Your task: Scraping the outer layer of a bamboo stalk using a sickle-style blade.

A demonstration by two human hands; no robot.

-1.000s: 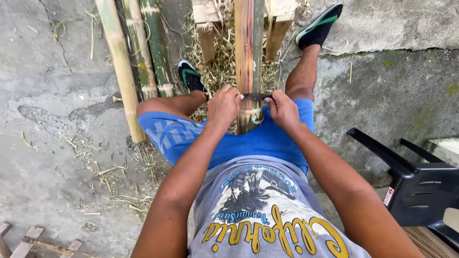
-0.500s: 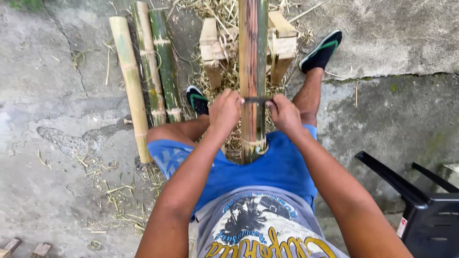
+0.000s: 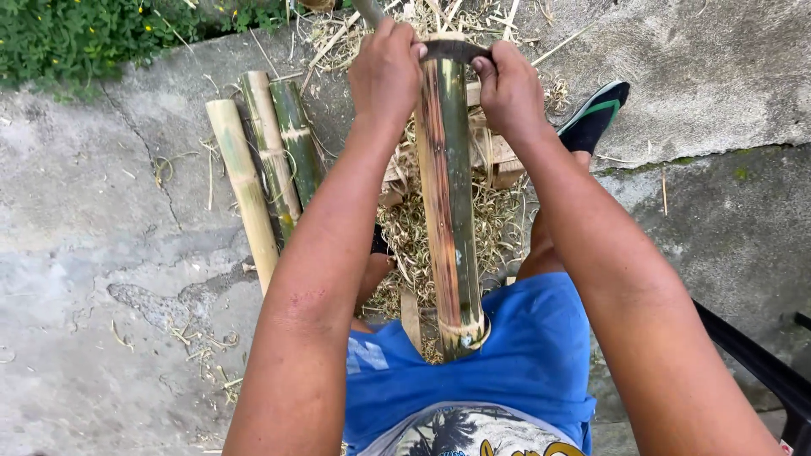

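Two hands closed tight: my left hand and right hand grip the ends of a curved blade across the bamboo pole at 12 o'clock. Upper pole shows brown scraped strip; green skin remains. Three poles lie at 10 o'clock

Bamboo pole runs straight out from the lap, between both forearms. Curved blade sits across its far end, left hand and right hand on either side. Three bamboo lengths lie left, shavings underneath.
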